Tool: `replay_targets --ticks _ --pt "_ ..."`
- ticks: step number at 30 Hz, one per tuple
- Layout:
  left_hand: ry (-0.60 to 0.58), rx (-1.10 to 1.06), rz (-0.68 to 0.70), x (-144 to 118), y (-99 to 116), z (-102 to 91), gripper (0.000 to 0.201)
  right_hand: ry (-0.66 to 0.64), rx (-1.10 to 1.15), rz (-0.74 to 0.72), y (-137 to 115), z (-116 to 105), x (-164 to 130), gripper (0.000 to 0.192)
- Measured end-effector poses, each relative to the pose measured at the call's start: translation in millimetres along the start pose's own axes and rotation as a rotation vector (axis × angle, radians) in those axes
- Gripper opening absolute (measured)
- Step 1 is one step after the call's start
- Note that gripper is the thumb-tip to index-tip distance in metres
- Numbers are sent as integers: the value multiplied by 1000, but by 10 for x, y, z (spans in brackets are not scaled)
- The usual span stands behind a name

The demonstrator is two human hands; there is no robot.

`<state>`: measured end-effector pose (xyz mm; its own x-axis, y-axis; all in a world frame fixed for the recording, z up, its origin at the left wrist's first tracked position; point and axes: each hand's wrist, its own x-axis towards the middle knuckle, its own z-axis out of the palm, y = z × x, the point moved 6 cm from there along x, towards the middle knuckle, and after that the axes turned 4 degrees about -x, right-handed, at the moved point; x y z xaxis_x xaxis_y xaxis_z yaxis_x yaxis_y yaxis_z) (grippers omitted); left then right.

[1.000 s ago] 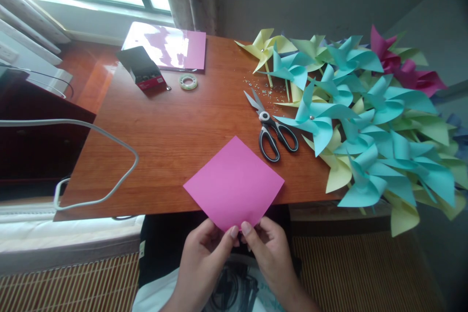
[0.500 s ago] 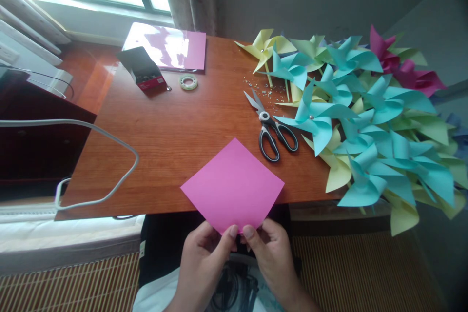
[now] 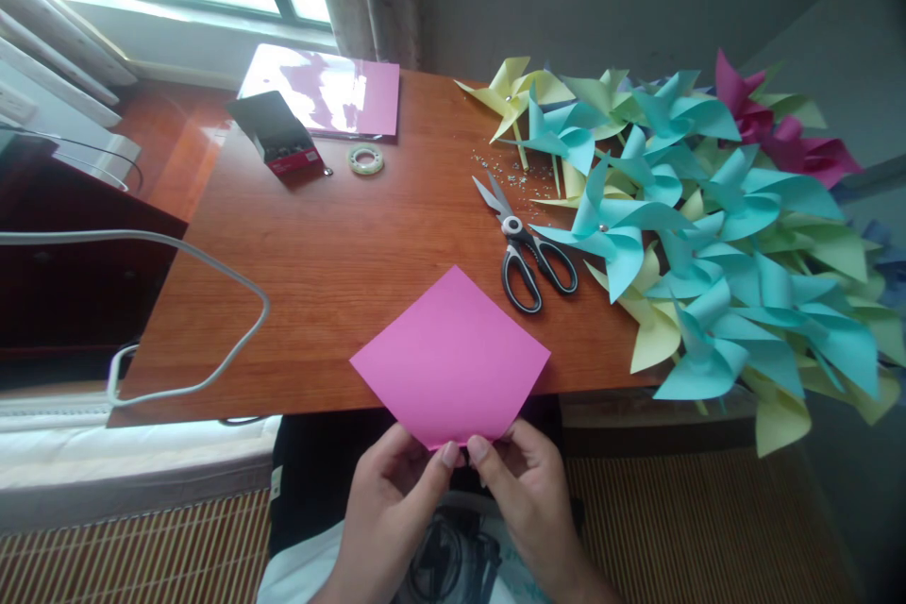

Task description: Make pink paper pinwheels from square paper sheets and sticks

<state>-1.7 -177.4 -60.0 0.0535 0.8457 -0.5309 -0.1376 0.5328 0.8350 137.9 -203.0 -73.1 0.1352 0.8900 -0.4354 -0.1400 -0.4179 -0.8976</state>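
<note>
A pink square of paper (image 3: pixel 453 354) lies turned like a diamond at the near edge of the wooden table (image 3: pixel 340 245), its near corner hanging past the edge. My left hand (image 3: pixel 393 500) and my right hand (image 3: pixel 524 491) both pinch that near corner between thumb and fingertips, side by side. Black-handled scissors (image 3: pixel 524 245) rest open on the table just beyond the paper, to the right.
A large heap of teal, yellow and magenta paper pinwheels (image 3: pixel 708 226) covers the table's right side. A stack of pink paper (image 3: pixel 326 90), a dark red box (image 3: pixel 279 137), a tape roll (image 3: pixel 365 159) and small scattered bits lie farther back. A white cable (image 3: pixel 212 269) crosses at left.
The pink paper's near corner and both hands shifted slightly toward me and a touch left; little else moved.
</note>
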Motion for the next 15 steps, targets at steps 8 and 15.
replay_targets --ticks 8,15 --pt "6 10 -7 7 11 -25 24 12 -67 -28 5 -28 -18 26" --pt "-17 8 9 -18 19 -15 26 35 -167 -46 -15 -69 0 35"
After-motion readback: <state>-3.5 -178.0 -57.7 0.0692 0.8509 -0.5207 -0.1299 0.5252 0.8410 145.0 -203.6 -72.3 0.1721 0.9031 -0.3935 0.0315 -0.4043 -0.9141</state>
